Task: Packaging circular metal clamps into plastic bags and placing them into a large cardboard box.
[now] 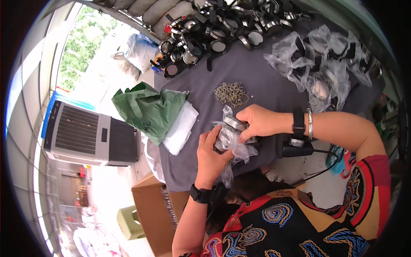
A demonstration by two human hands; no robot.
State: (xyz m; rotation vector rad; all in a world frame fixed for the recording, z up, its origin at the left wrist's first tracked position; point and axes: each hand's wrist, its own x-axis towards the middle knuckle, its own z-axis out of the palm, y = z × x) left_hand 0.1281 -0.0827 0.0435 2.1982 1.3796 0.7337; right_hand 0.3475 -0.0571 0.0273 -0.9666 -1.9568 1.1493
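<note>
Between my hands, above the near part of the dark grey cloth-covered table, is a shiny round metal part [233, 123] partly inside a crumpled clear plastic bag [231, 139]. My left hand [214, 156] is closed round the bag from the lower left, thumb and fingers on the plastic. From the right, my right hand [259, 123] pinches the metal part and the bag's edge. Its lower end is hidden by plastic and fingers. Just beyond my hands lies a small heap of thin brass-coloured metal pieces [231, 94], perhaps chain or hooks.
A large pile of round metal parts with black handles [218, 34] covers the table's far side. Clear-bagged parts [321, 64] lie far right. Green [150, 109] and white plastic bags [182, 128] sit left. An air cooler [85, 132], cardboard box [152, 210] and corded black device [297, 148] are nearby.
</note>
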